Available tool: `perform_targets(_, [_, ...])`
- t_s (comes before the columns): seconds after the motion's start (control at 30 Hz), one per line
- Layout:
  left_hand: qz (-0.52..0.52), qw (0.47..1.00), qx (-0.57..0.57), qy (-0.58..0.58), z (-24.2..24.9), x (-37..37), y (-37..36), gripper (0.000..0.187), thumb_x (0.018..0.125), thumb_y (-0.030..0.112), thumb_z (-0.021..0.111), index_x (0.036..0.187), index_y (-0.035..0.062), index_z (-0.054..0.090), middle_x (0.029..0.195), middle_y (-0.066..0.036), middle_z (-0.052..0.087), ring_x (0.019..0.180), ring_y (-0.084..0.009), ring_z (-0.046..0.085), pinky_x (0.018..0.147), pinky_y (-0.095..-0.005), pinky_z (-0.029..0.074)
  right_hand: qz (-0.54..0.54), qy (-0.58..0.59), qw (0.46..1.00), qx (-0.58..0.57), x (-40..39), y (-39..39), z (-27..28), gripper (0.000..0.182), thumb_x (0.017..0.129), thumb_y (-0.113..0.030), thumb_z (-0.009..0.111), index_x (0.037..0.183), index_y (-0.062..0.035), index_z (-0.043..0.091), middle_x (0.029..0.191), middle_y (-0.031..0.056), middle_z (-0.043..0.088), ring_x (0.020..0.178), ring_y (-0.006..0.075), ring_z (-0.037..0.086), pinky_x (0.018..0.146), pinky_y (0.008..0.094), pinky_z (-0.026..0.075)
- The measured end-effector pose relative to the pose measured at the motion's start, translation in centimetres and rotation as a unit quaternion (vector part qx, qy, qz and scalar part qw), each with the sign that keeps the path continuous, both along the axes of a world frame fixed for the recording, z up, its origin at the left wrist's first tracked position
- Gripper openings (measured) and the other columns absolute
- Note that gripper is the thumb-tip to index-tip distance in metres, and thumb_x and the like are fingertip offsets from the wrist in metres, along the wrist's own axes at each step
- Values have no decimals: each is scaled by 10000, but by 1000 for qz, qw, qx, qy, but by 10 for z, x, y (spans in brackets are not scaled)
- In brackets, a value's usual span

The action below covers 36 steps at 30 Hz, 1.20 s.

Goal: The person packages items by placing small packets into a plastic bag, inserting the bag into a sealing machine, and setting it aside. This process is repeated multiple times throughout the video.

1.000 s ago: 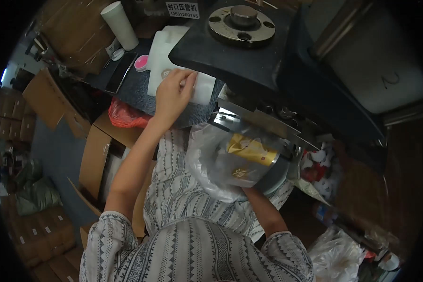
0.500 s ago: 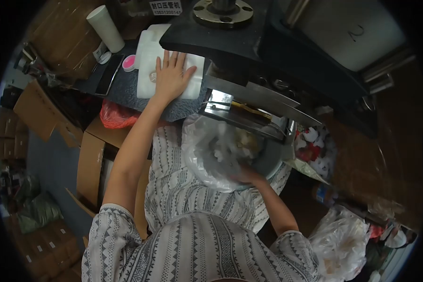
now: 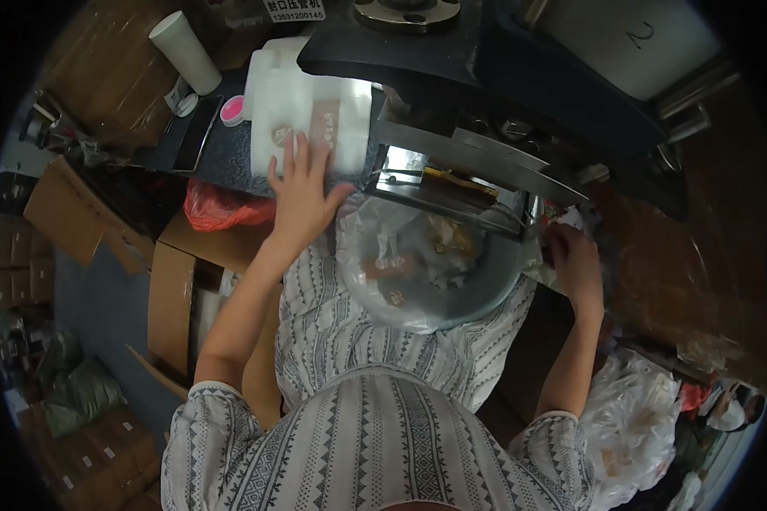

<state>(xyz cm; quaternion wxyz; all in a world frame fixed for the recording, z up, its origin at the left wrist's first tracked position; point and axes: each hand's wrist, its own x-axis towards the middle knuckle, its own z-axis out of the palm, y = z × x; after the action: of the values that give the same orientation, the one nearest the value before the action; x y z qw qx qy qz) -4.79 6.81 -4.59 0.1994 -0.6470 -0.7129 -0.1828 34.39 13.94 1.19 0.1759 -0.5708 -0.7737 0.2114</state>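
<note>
My left hand [image 3: 302,183] is open, fingers spread, with the fingertips on the near part of white plastic packaging [image 3: 311,119] that has brown printed patches. That packaging lies on a dark fuzzy cloth [image 3: 264,183] left of the pressing machine [image 3: 477,157]. My right hand [image 3: 578,260] is beside the machine's right end, over the edge of a bag of scraps [image 3: 533,264]. Its fingers are bent together; what they hold, if anything, is hidden. On my lap sits a basin [image 3: 486,302] lined with clear plastic, with brown-printed plastic pieces [image 3: 388,268] inside.
Left of the packaging are a pink-topped jar [image 3: 233,109], a phone [image 3: 198,132] and a white cup [image 3: 185,53]. An open carton [image 3: 172,307] and a red bag [image 3: 222,207] are below. A clear plastic bag [image 3: 631,426] stands at lower right.
My right hand has left the basin and moved right and up to the scrap bag. My left hand has slid toward me, uncovering a brown printed patch on the packaging.
</note>
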Motion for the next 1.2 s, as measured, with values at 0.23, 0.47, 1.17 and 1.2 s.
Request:
perform_targets(0.23, [-45,984,-49,-166,1,-2,-40,305,845,105,636,1142,53,595,1126,-140,598,1045,-324,566,869,-402,422,-95,228,965,-83,2,-12,12,180,807,-38,664,983,-2,660,818,119,663,724,191,645,677,298,508])
perform_targets(0.47, [-72,961,15,-267,46,40,-61,125,794,21,651,917,37,661,822,-126,624,728,-331,615,627,-379,486,141,235,962,-13,-96,-41,51,192,799,-21,691,985,-1,653,919,86,653,797,179,641,675,264,517])
perform_targets(1.17, [-90,543,-282,-785,28,105,11,307,943,210,603,1090,-60,602,945,-101,645,813,-122,653,739,-225,573,84,75,993,29,-41,-30,34,301,848,-114,676,1137,-51,623,1033,126,659,925,230,652,758,333,508])
perform_targets(1.2, [-90,543,-283,-785,27,107,11,307,943,210,603,1090,-60,602,945,-101,645,813,-122,653,739,-225,573,24,31,996,85,-34,-25,30,296,840,-111,668,1127,-54,623,1032,144,650,910,290,643,776,378,507])
